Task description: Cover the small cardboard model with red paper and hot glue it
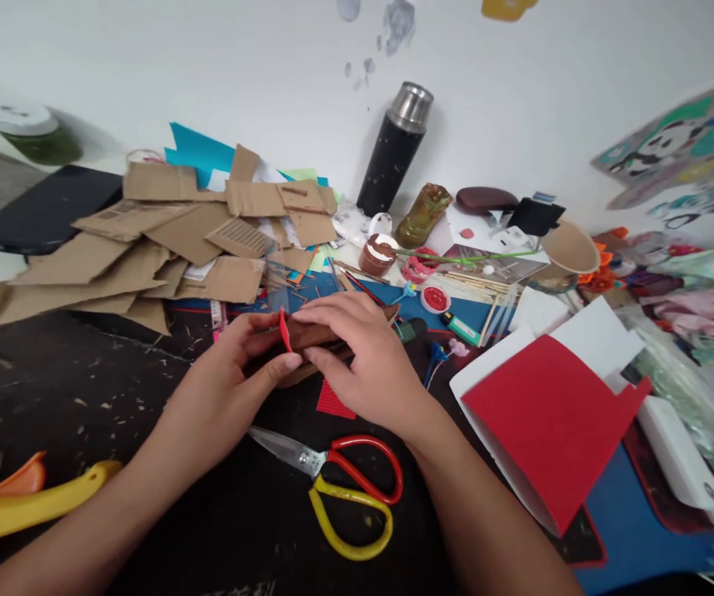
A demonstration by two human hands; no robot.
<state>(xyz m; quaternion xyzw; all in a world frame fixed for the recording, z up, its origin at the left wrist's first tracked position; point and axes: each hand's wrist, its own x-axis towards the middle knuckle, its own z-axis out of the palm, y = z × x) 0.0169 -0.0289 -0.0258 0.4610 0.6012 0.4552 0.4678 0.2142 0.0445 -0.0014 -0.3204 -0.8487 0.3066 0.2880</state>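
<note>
Between the thumb and fingers of my left hand (217,393) is pinched a small red paper piece (285,333), seen nearly edge-on. My right hand (378,360) curls over a brown cardboard piece (314,335), its thumb and fingers closed on it. The red piece is up against the left end of the cardboard; whether they are joined I cannot tell. Below my hands lies a red corrugated scrap (335,403), partly covered by my right hand. Scissors (316,463) with one red and one yellow handle lie slightly spread on the dark mat between my forearms.
Cardboard pieces (114,240) are heaped at the back left. A black thermos (392,157) leans against the wall. Paint pots (376,255) and a green glue-stick-like tube (461,329) stand or lie behind my hands. A red corrugated sheet (552,422) lies right; a yellow tool (34,505) lies left.
</note>
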